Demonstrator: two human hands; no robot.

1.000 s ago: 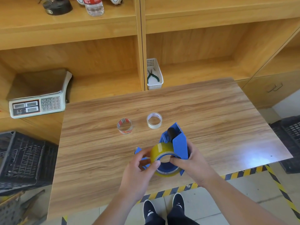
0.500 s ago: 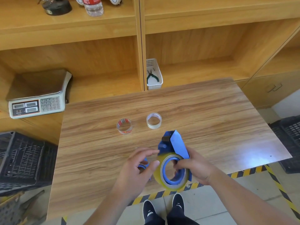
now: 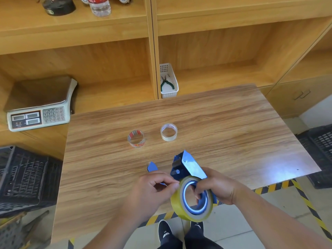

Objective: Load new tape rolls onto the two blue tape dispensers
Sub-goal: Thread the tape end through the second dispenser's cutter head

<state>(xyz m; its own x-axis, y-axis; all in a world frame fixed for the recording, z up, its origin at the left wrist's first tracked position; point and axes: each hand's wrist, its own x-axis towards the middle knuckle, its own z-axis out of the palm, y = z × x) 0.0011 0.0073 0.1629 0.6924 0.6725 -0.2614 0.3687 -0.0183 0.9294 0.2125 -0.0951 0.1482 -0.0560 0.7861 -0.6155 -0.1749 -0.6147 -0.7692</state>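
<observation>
My right hand [image 3: 218, 188] grips a blue tape dispenser [image 3: 187, 167] over the table's near edge, its head pointing away from me. A yellow tape roll [image 3: 177, 203] sits on the dispenser's blue hub, with my right fingers through the hub. My left hand [image 3: 150, 190] pinches at the roll's upper left edge, thumb and forefinger together. Behind my left hand lies a second blue dispenser [image 3: 151, 167], mostly hidden. Two nearly used-up rolls stand on the wooden table [image 3: 224, 126]: one with red print [image 3: 136, 138] and a pale one [image 3: 168, 132].
A weighing scale [image 3: 40, 109] sits on the low shelf at the left. A white basket with pliers [image 3: 168, 81] stands behind the table. Black crates sit at the left [image 3: 23, 177] and right [image 3: 318, 155]. Yellow-black floor tape [image 3: 280, 186] runs under the near edge.
The dispenser with the yellow roll has dropped nearer to me and turned so the hub faces up. My left hand has moved from the roll's side to pinch its edge.
</observation>
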